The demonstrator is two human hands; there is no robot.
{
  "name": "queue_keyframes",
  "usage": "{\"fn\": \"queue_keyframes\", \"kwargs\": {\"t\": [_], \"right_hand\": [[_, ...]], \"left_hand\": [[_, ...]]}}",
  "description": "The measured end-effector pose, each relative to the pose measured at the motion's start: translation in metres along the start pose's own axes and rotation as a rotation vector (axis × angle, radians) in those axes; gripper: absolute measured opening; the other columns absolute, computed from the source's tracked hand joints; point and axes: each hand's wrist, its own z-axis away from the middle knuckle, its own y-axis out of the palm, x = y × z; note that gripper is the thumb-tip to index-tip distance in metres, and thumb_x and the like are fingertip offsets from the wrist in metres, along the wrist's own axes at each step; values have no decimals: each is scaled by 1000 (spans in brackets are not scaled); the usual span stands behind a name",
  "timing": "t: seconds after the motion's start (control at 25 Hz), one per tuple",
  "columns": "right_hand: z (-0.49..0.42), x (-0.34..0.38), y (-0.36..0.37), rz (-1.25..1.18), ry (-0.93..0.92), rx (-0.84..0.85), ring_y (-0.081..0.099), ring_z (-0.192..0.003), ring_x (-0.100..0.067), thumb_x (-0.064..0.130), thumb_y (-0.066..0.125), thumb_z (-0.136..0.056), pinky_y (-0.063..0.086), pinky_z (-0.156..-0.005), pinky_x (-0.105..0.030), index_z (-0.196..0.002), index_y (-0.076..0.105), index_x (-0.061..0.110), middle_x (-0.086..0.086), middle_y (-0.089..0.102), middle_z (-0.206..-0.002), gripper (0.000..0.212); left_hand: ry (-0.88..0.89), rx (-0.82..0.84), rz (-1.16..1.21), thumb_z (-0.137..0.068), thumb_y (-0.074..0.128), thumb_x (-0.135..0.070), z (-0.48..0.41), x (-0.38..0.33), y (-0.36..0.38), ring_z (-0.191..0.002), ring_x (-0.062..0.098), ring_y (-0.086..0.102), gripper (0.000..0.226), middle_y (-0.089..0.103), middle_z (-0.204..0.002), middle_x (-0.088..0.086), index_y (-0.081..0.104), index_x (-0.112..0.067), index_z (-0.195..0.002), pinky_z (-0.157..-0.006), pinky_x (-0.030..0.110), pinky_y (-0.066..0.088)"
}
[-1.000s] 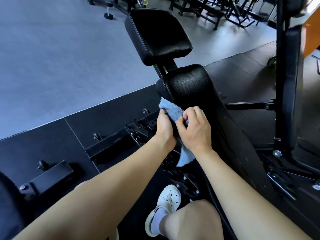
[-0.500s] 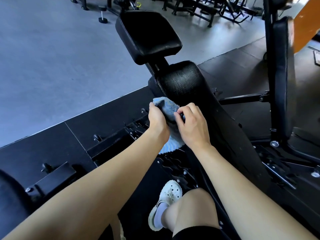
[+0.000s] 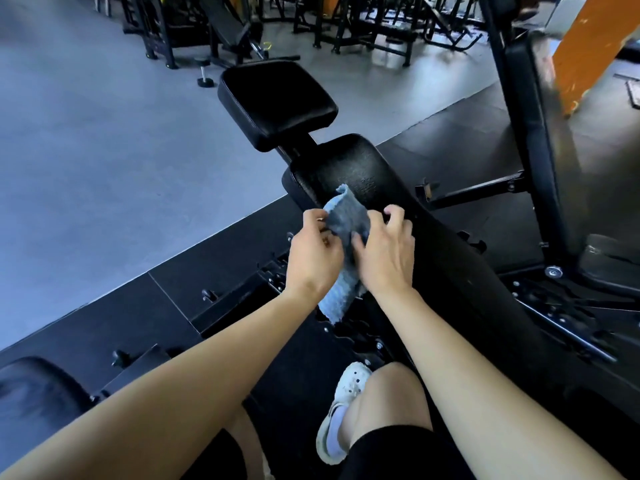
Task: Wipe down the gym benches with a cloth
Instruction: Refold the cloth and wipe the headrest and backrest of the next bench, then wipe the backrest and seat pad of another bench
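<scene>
The grey floor [image 3: 104, 150] takes up the whole left side, bare and open up to a straight edge where the black rubber mat [image 3: 145, 299] begins. On the mat stands the bench [image 3: 450, 265], its long black back pad sloping up and away from the person, with the separate square pad [image 3: 277, 102] past its far end. Just right of the bench a padded upright post [image 3: 533, 140] rises, a crossbar joining it toward the bench, so that side is tight. Black machine frames [image 3: 363, 26] crowd the far end of the room, and an orange pillar [image 3: 588, 50] stands at far right. A second dark pad [image 3: 31, 393] sits at lower left, with frame brackets between it and the bench.

Both hands meet at the back pad's left edge, close together on the cloth [image 3: 346, 216] (blue, ribbed, its lower end hanging beside the pad). The left hand [image 3: 313, 256] pinches its left edge; the right hand [image 3: 386, 254] holds it with the thumb, fingers curled above the pad. A white clog [image 3: 348, 386] rests below. A small dumbbell [image 3: 204, 72] stands alone on the grey floor.
</scene>
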Motion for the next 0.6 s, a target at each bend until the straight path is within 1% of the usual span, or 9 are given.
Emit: {"fn": "queue_keyframes", "kwargs": {"t": [0.04, 0.08, 0.12, 0.16, 0.2, 0.28, 0.32, 0.4, 0.6], "right_hand": [[3, 0, -2, -53, -77, -11, 50, -116, -30, 31, 62, -97, 48, -94, -43, -134, 56, 14, -7, 47, -137, 41], [5, 0, -2, -131, -148, 47, 51, -118, -28, 27, 61, -98, 47, -96, -42, -134, 55, 14, -5, 50, -133, 39], [7, 1, 2, -195, -191, 155, 49, -125, -27, 24, 57, -100, 46, -100, -40, -139, 52, 15, -5, 49, -136, 41], [8, 0, 7, -217, -196, 267, 42, -136, -26, 23, 51, -102, 43, -107, -39, -147, 44, 16, -5, 42, -147, 46], [6, -1, 13, -205, -170, 349, 30, -148, -26, 24, 45, -105, 37, -114, -40, -155, 33, 18, -5, 28, -160, 52], [-2, -5, 25, -161, -90, 423, 6, -157, -25, 32, 30, -109, 22, -124, -44, -162, 12, 16, -8, 5, -170, 59], [-8, -8, 29, -139, -64, 432, 1, -157, -27, 36, 25, -109, 18, -125, -47, -162, 7, 14, -10, 1, -170, 60], [-23, -13, 33, -100, -16, 444, -3, -157, -31, 43, 20, -108, 13, -125, -52, -162, 3, 12, -14, -2, -170, 64], [-75, -36, 36, -54, 68, 474, -9, -156, -31, 55, 23, -105, 6, -124, -59, -162, 0, 22, -11, -10, -170, 70]], "left_hand": [[81, 18, -73, -94, 47, -9, -4, -1, -1, -101, 6, 64, 31, 62, -107, -16, 50, -23, -122, -86, 23, 52], [139, 63, -179, -93, 46, -8, -11, 1, -2, -99, 6, 63, 30, 63, -106, -16, 52, -26, -117, -83, 24, 52], [173, 125, -315, -93, 45, -9, -19, 2, -2, -96, 8, 63, 29, 65, -103, -15, 56, -28, -112, -80, 27, 52], [221, 184, -464, -93, 45, -10, -26, 3, -1, -96, 10, 61, 28, 66, -102, -12, 60, -27, -109, -80, 29, 51], [300, 242, -609, -92, 46, -9, -31, 4, -1, -100, 13, 60, 28, 67, -103, -9, 62, -25, -109, -84, 31, 50], [513, 325, -808, -86, 50, -6, -40, 9, -1, -112, 20, 59, 35, 69, -111, -2, 63, -18, -116, -98, 32, 44], [578, 344, -847, -84, 50, -6, -45, 11, -1, -118, 21, 58, 40, 69, -118, 1, 62, -15, -121, -104, 33, 41], [614, 352, -847, -82, 49, -8, -55, 12, 2, -126, 22, 55, 45, 66, -129, 4, 61, -12, -125, -111, 35, 39], [642, 422, -821, -86, 50, -13, -96, 9, 15, -123, 21, 57, 39, 65, -128, 3, 63, -14, -124, -108, 36, 43]]}}
